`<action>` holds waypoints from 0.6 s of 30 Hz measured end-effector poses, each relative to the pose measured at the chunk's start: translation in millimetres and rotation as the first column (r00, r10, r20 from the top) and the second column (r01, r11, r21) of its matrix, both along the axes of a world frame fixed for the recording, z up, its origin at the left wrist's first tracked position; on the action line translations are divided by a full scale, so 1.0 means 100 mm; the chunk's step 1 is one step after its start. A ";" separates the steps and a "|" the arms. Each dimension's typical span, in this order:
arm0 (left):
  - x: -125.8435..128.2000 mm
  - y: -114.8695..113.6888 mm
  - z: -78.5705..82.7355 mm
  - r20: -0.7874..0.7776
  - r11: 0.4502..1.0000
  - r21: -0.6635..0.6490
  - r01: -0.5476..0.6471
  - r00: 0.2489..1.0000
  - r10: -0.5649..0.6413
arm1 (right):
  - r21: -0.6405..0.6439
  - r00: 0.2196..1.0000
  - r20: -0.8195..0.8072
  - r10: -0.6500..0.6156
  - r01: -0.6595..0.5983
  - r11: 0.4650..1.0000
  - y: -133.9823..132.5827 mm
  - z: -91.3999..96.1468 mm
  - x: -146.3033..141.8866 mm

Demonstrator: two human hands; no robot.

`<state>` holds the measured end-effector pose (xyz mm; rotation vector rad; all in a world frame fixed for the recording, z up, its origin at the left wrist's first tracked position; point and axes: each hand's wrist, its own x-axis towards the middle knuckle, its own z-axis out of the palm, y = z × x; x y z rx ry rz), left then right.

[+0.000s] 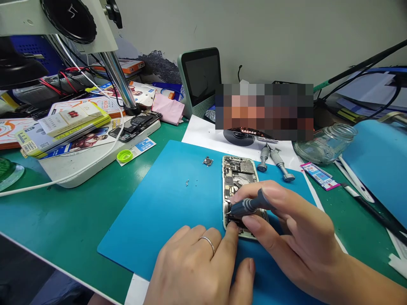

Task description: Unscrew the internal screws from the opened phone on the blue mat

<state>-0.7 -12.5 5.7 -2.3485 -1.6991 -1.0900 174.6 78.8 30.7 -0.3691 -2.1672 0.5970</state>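
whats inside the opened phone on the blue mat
The opened phone shows small electronic parts and metallic plates, clearest in its far half. The screwdriver, right hand and left hand cover parts of the near half; what lies beneath them cannot be seen.

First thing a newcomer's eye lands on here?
Probably the bright blue rectangular mat at the centre, with an opened, pale-framed rectangular phone lying on it. At the phone's near end, the bare right hand holds a grey cylindrical screwdriver; the silver-ringed left hand touches the phone there.
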 end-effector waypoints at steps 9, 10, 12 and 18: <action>-0.02 0.01 -0.02 -0.004 1.000 0.003 0.026 1.000 -0.026 | -0.095 0.999 0.034 -0.016 0.019 0.995 -0.03 -0.03 0.05; -0.02 0.01 -0.02 -0.003 0.999 0.002 0.033 0.999 -0.033 | -0.109 0.999 0.036 -0.021 0.025 0.994 -0.03 -0.04 0.05; -0.02 0.00 -0.03 -0.003 0.999 -0.003 0.035 0.999 -0.035 | -0.112 0.999 0.036 -0.022 0.026 0.993 -0.03 -0.05 0.06; -0.08 0.00 -0.01 -0.032 0.998 -0.015 0.057 0.998 -0.058 | -0.084 0.999 0.003 -0.049 0.049 0.995 -0.02 -0.01 0.02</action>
